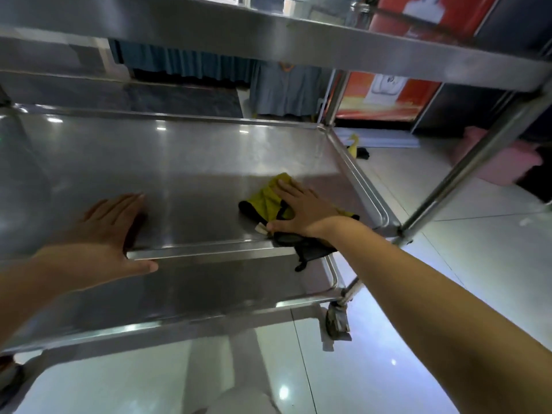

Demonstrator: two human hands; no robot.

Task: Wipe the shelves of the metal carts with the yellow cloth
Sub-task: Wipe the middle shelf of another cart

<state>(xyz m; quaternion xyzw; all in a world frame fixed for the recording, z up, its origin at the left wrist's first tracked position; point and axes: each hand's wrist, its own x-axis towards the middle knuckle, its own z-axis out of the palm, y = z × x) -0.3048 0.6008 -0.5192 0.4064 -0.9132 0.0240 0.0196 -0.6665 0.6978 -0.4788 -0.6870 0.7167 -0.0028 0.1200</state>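
Metal cart with stacked steel shelves; upper shelf (388,52) overhangs the top of view, upright post (466,171) crosses at right, caster wheel (337,321) shows at the lower right corner. Glossy tiled floor (448,204) beyond, pink item (501,162) and red poster (385,97) in the background. Middle shelf (149,162) bare and shiny. Yellow cloth (268,198) (black trim, crumpled) lies on its right front part, one dark end hanging over the front rim. Right hand (301,210) lies flat on the cloth, fingers spread, pressing, not gripping. Left hand (110,231) open, palm flat on shelf, thumb over the front rim, holding nothing.
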